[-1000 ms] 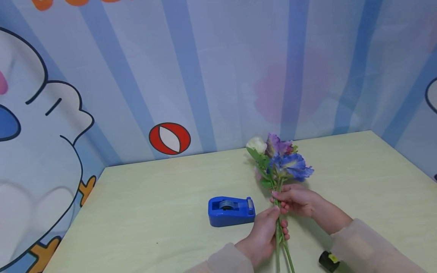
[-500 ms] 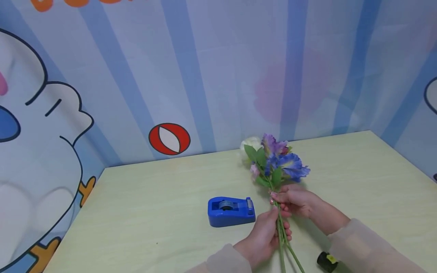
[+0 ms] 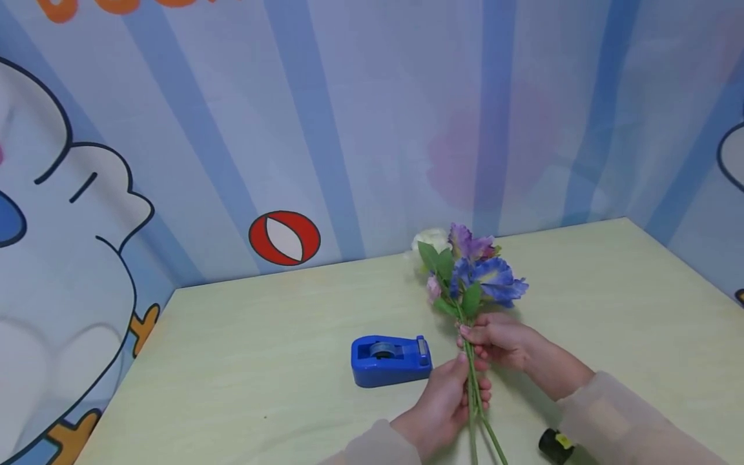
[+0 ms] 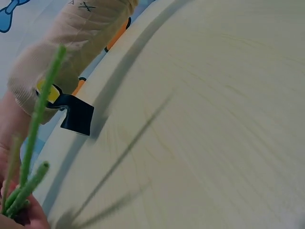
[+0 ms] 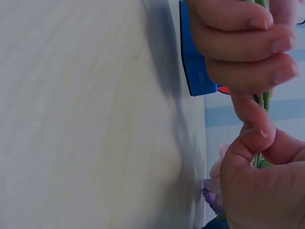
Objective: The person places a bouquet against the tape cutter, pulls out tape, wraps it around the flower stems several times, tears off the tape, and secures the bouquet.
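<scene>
Both hands hold a small bunch of flowers over the table.

The table (image 3: pixel 261 387) carries a blue tape dispenser (image 3: pixel 391 360) just left of the hands. The flowers (image 3: pixel 472 274) are gathered, heads away. The right hand (image 3: pixel 498 339) pinches the stems (image 3: pixel 475 397) high, the left hand (image 3: pixel 444 403) grips them lower. No tape shows on the stems, so binding looks undone. A small black thing (image 3: pixel 555 445) lies near the right sleeve.

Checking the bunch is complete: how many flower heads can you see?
4: white bloom back left, purple bloom at top, blue bloom on the right, small pink bloom lower left. Leaves may hide others.
</scene>
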{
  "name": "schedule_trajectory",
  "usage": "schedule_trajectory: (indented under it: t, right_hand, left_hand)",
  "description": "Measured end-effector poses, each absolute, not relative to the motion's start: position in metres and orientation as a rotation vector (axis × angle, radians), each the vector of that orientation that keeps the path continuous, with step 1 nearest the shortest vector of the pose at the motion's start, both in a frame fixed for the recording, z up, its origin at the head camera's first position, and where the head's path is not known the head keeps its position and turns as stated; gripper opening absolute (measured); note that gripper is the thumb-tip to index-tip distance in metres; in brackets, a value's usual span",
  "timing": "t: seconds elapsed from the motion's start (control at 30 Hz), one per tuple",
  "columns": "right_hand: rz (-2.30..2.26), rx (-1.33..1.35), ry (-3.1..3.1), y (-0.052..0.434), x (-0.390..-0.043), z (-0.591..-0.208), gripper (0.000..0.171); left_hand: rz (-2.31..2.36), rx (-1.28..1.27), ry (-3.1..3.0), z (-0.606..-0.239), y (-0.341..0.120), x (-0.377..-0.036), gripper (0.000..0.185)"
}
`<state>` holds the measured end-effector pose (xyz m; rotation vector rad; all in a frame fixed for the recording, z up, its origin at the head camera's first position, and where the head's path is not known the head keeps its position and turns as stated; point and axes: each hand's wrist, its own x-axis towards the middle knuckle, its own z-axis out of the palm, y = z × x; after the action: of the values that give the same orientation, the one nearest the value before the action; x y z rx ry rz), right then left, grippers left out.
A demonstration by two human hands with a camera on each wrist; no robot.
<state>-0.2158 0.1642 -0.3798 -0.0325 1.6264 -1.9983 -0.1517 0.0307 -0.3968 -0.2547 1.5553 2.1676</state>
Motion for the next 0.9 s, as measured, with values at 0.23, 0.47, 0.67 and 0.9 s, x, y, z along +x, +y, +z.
schedule_trajectory:
  t: [0.23,0.47,0.67,0.9]
  right_hand:
    - [-1.955,-0.078,1.618,0.169,-0.219,-0.381,0.013]
    - [-1.967,-0.113,1.569,0.172,-0.219,-0.381,0.007]
    - [-1.961,-0.129,1.540,0.174,-0.220,-0.383,0.005]
    - [-1.959,-0.112,1.510,0.176,-0.221,-0.382,0.008]
  left_hand:
    - [2.142,-0.310,1.585,-0.395,0.029,-0.151,0.028]
    - [2.167,-0.268,1.612,-0.395,0.028,-0.150,0.028]
    - [2.120,-0.258,1.734,-0.391,0.024,-0.150,0.027]
    - [2.129,-0.259,1.773,-0.387,0.023,-0.153,0.025]
